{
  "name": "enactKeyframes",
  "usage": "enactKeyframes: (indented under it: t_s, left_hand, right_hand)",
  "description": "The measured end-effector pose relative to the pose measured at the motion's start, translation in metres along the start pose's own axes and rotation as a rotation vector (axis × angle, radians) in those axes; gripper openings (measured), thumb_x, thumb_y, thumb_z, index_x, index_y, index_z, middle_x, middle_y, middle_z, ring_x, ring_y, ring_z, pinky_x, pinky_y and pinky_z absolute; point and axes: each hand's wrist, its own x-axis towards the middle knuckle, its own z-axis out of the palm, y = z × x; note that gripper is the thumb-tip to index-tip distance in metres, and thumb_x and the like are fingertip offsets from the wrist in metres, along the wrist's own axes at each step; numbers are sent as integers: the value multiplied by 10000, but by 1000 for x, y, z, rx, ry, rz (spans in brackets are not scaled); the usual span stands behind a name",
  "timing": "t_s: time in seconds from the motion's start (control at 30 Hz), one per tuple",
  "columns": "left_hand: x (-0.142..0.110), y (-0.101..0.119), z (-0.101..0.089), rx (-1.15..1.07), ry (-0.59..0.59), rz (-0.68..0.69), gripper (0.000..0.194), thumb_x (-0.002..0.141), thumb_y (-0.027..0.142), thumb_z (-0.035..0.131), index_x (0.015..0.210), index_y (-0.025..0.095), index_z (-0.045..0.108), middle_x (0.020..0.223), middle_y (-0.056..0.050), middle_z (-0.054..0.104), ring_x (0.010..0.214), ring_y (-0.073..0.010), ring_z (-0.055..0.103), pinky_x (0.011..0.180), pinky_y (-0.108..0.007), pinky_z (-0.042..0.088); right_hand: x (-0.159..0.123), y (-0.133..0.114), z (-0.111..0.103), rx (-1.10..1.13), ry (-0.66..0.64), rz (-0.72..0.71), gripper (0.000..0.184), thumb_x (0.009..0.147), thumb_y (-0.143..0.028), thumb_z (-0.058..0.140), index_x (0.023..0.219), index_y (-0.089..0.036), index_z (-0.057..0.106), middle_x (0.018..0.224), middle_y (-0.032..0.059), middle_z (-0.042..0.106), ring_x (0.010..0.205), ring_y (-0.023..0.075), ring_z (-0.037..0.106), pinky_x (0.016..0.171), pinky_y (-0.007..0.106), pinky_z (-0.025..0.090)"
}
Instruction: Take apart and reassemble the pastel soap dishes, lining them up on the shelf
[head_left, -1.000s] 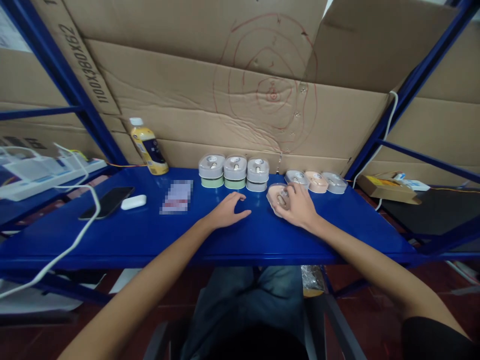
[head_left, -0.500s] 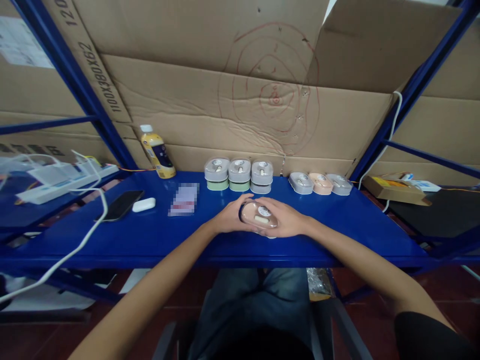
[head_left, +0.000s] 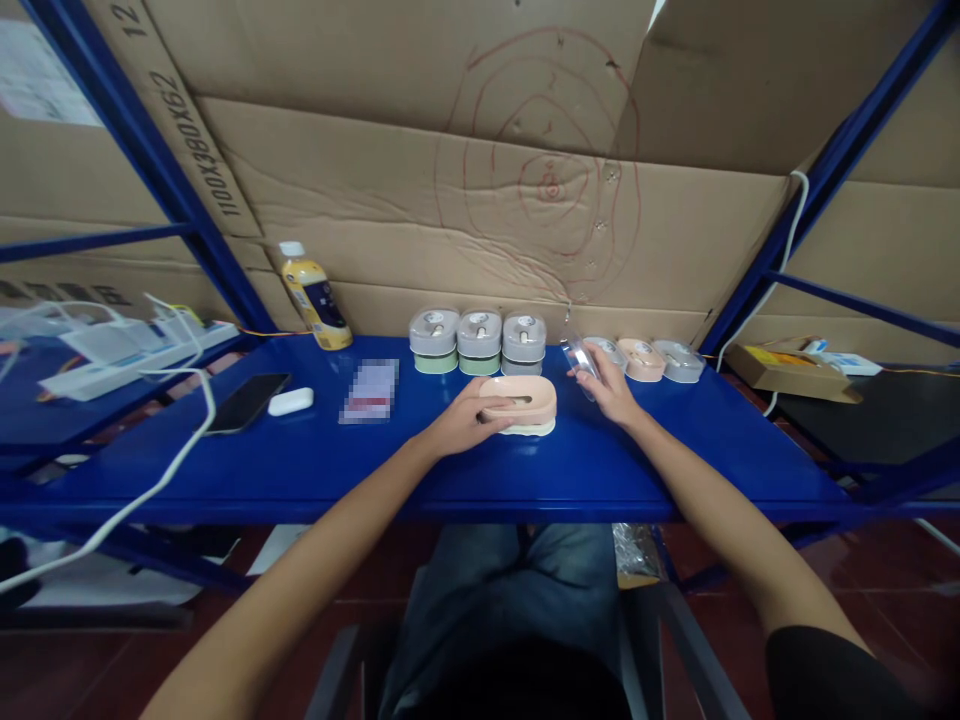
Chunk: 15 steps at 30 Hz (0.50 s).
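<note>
My left hand [head_left: 471,420] grips the left end of a peach oval plastic box [head_left: 517,399], which rests on the blue shelf on a pale base [head_left: 531,428]. Its fingers cover that end. My right hand [head_left: 611,392] is apart from it, further right, pinching a transparent plastic piece [head_left: 581,366] upright between thumb and fingers. That piece looks like a lid or insert, but its exact form is hard to tell. Behind it stand a grey-lidded box [head_left: 606,351] and a peach one [head_left: 641,359].
Three stacked boxes with grey lids [head_left: 478,333] stand behind my hands, and a grey box [head_left: 679,361] sits at right. On the left are a yellow bottle [head_left: 315,310], a blurred card [head_left: 369,391], a phone [head_left: 247,403], a white earbud case [head_left: 291,401] and a power strip [head_left: 127,355].
Both hands held the peach box together before. Now it sits on the shelf under my left hand, and my right hand has moved right and away, holding the transparent piece.
</note>
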Motion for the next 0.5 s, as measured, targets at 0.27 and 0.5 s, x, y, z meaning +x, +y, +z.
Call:
enactKeyframes:
  t_s: [0.27,0.5]
  left_hand:
    - [7,-20,-1,64,560,-196,450,995,486,540,1252,169,730,1336,-150,606,1277,-329,596,1145,-507,474]
    - [5,-13,-3,72,402,-97,400,992,458,546,1239,193,716,1320,-137,589,1279,-321,601,1152,-493,468]
  right_hand:
    - [1,4,7,17,54,-9,658,924,-625,611,1470,-282,482,1340,126,656,1030,302,707,928,529,579]
    - [0,3,10,30,66,-32,743,922,-656,617,1539,-280,443,1453,139,593,1104,315,700,1041,566,544]
